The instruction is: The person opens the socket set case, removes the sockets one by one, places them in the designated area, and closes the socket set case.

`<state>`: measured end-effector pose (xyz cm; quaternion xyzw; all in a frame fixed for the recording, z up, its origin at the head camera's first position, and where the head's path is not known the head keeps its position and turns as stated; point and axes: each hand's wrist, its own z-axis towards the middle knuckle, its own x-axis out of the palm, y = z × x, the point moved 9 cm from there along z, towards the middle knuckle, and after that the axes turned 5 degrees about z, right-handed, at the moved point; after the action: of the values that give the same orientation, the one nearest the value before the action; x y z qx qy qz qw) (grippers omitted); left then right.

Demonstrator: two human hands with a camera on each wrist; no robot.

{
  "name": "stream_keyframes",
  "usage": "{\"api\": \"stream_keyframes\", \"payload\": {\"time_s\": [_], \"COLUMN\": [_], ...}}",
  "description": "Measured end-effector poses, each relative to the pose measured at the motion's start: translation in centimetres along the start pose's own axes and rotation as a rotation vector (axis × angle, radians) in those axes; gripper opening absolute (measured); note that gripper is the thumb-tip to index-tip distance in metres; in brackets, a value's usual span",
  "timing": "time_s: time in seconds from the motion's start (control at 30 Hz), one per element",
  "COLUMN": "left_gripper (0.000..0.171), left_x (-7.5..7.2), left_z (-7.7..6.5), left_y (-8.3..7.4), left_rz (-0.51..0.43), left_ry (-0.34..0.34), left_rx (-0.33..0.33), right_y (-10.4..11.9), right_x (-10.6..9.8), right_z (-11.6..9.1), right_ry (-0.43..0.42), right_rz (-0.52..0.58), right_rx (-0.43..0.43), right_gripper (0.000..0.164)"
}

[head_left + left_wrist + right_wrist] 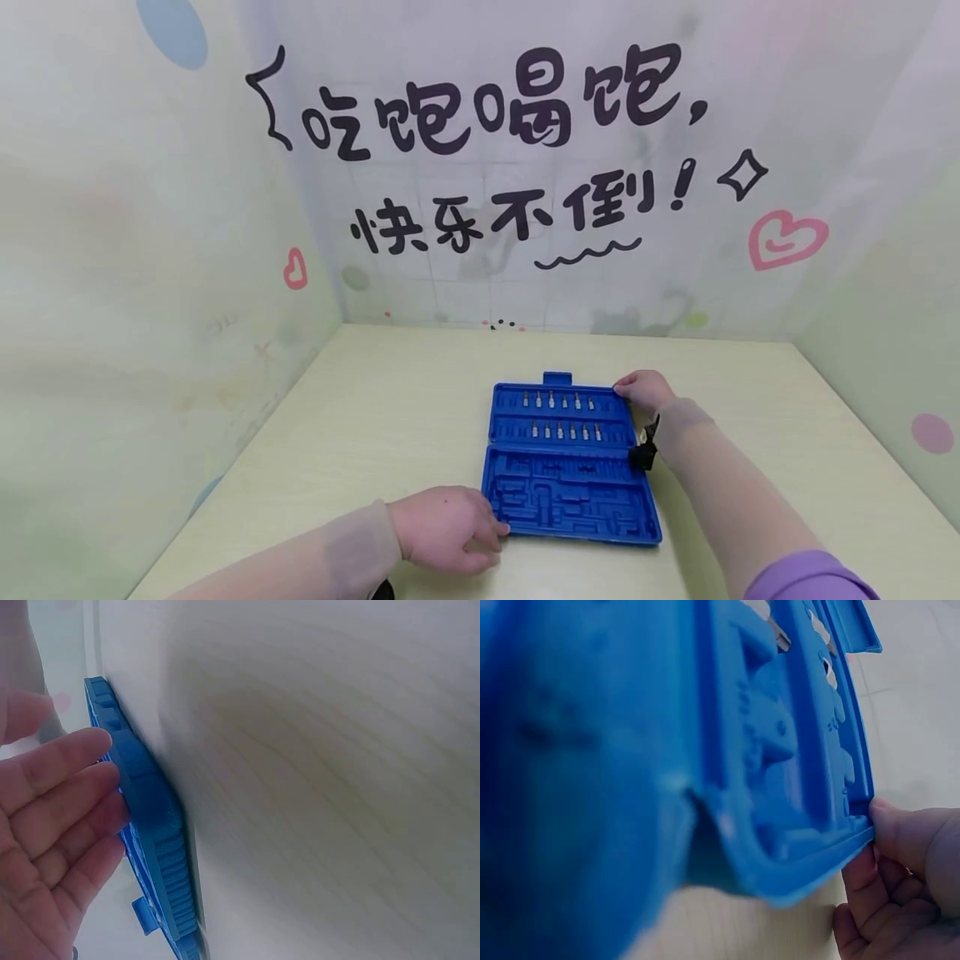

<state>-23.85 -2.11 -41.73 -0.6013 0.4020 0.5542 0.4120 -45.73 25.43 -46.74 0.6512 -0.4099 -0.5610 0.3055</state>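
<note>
A blue plastic bit case [570, 492] lies unfolded on the table, its two halves joined by a hinge across the middle. The far half carries two rows of small silver screwdriver bits [551, 400]; the near half shows bare moulded recesses. At the far right corner my right hand [647, 390] pinches the rim between thumb and fingers, as the right wrist view also shows. My left hand [448, 529] is at the near left corner. In the left wrist view its nearly straight fingers [67, 802] touch the case's edge, with the thumb held apart.
Around the case spreads the pale wood-grain table [360, 417]. A latch tab [557, 378] sticks out from the far edge of the case. Printed wall sheets [480, 292] stand behind the table and along both sides.
</note>
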Motion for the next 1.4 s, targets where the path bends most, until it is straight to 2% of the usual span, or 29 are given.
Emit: {"api": "stream_keyframes", "payload": {"time_s": [0.2,0.4,0.5,0.67,0.8,0.97,1.17,1.27,1.4], "left_gripper": [0.019,0.02,0.02,0.019,0.019,0.02,0.02,0.019,0.018], "left_x": [0.1,-0.1,-0.4,-0.6,-0.5,-0.3,-0.2,-0.1,0.1], "left_z": [0.0,0.3,0.5,0.7,0.7,0.7,0.6,0.5,0.5], "left_y": [0.0,0.3,0.6,1.0,1.1,1.1,0.9,0.8,0.7], "left_rz": [-0.021,-0.023,-0.062,-0.127,-0.131,-0.11,-0.094,-0.08,-0.074], "left_ry": [0.003,0.03,0.041,0.047,0.049,0.047,0.048,0.04,0.028], "left_rx": [0.006,-0.004,-0.025,-0.055,-0.05,-0.046,-0.038,-0.029,-0.019], "right_y": [-0.1,-0.2,0.0,1.2,3.0,4.5,3.1,1.8,0.3], "right_x": [0.1,0.0,0.1,0.2,0.1,0.5,1.2,1.6,1.8], "right_z": [0.0,-0.2,-0.4,-1.6,-3.9,-7.8,-13.2,-15.2,-16.8], "right_ry": [0.0,0.003,0.021,0.054,0.11,0.252,0.38,0.392,0.359], "right_rz": [-0.072,-0.082,-0.092,-0.124,-0.199,-0.354,-0.477,-0.504,-0.538], "right_rx": [-0.029,-0.014,-0.026,-0.092,-0.182,-0.318,-0.415,-0.419,-0.427], "right_gripper": [0.024,0.027,0.031,0.043,0.052,0.073,0.098,0.104,0.108]}}
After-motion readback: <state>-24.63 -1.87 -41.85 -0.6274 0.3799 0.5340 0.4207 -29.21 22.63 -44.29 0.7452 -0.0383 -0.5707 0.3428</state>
